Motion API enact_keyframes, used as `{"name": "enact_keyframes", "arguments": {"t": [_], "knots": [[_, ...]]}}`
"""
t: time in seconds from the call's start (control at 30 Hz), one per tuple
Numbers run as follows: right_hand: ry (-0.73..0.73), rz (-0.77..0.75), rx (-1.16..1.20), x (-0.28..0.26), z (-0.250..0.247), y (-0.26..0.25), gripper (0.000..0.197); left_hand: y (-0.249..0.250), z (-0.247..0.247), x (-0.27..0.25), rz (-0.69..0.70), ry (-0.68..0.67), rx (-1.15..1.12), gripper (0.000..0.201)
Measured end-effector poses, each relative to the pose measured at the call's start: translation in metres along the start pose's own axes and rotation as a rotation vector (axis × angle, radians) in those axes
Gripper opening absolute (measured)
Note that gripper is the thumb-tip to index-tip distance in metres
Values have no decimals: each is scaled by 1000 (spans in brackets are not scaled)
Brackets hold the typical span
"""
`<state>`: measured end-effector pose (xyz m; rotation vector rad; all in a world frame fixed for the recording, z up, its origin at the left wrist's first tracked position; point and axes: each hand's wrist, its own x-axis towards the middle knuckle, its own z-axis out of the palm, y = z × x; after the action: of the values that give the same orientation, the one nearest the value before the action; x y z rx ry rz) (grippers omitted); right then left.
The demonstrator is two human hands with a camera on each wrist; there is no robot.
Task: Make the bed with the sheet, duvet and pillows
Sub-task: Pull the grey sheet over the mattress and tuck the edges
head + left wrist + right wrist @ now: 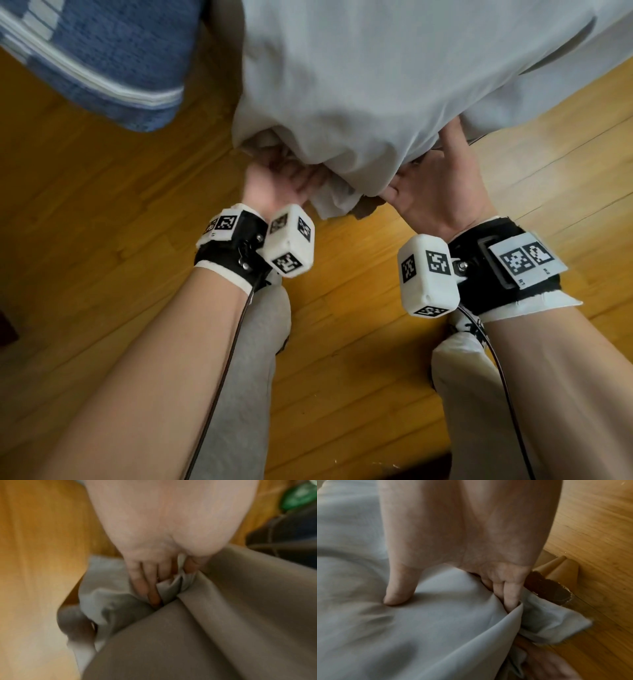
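A pale grey sheet (376, 68) is draped over the corner of the bed and hangs toward the floor. My left hand (284, 181) grips the bunched lower corner of the sheet; in the left wrist view its fingers (149, 582) curl into the folds of the sheet (223, 615). My right hand (435, 178) holds the sheet just to the right. In the right wrist view its thumb (397, 592) presses on top of the sheet (402, 628), and its fingers (510, 595) are tucked under a fold. Whatever lies beneath the sheet is hidden.
A blue quilted cover with white stripes (102, 58) lies at the upper left, beside the sheet. Wooden floor (102, 205) surrounds the bed corner. My legs in pale trousers (253, 359) stand close below the hands. A dark brown bed corner (546, 588) shows under the sheet's edge.
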<state>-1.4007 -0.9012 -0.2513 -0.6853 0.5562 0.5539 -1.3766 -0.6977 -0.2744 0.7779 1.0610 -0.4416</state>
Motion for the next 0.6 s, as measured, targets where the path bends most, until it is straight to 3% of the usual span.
{"name": "enact_keyframes", "arguments": {"t": [0.07,0.13,0.2,0.27,0.37,0.5,0.6], "knots": [[-7,4,18,0,-2,1,71,2,-18,6,-35,229,217,24],[-11,13,14,-1,0,3,71,-5,-39,2,-155,273,299,35],[1,4,-5,-1,1,2,71,-20,-47,3,-293,85,260,56],[9,2,-15,0,0,2,71,-31,-40,-2,-397,-62,301,50],[7,11,-21,1,-4,2,72,-35,-22,-3,-257,-16,382,15],[3,17,-24,1,-6,1,69,-26,1,-6,9,15,282,31],[-9,8,-24,2,-6,1,69,-20,27,-17,100,-23,225,38]]}}
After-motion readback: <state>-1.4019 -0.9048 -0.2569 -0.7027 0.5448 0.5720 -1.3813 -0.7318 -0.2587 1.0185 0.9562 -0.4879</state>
